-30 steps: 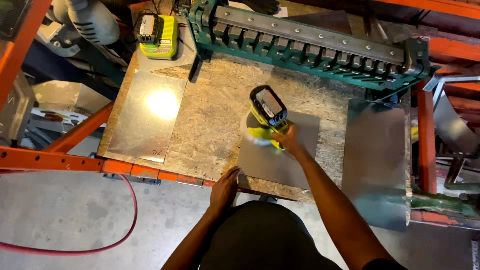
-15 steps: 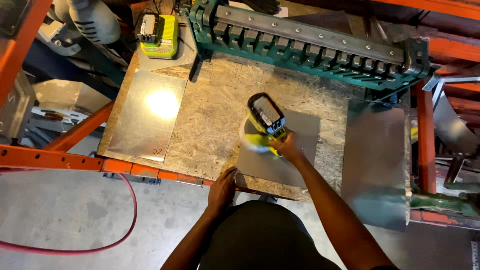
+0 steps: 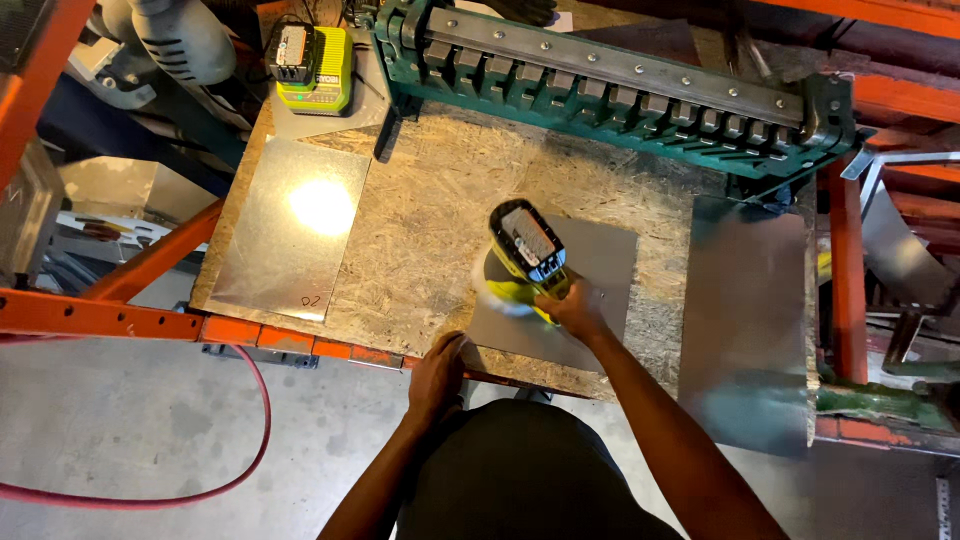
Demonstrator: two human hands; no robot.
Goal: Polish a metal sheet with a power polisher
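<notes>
The yellow-green cordless polisher w/ a black battery pack (image 3: 528, 252) sits pad-down on the small grey sheet-metal panel (image 3: 590, 290), which lies flat on the chipboard bench top (image 3: 440, 220), near the bench's front edge. The right hand (image 3: 572, 305) is wrapped shut around the polisher's rear grip; the left hand (image 3: 438, 372) is pressed down on the panel's near-left corner at the bench edge, fingers curled over it. The white pad under the polisher looks blurred, prob. spinning. Left of the panel, well apart, lies a larger shiny sheet-metal rectangle (image 3: 290, 230); right of the panel, a tall grey sheet (image 3: 745, 320) overhangs the bench front. Behind the panel, across the back of the bench, stands the green bench-top metal bending brake (image 3: 620, 85), and at the back-left a yellow-green battery charger w/ a battery in it (image 3: 312, 55). Below-left of the panel, on the concrete floor, runs a red hose (image 3: 150, 480). Risk, as I judge it: the panel is held by one hand only, so the pad's drag could spin or slide it off the front edge, and its sharp corner sits right under the left palm; tilting the pad could gouge the sheet.
</notes>
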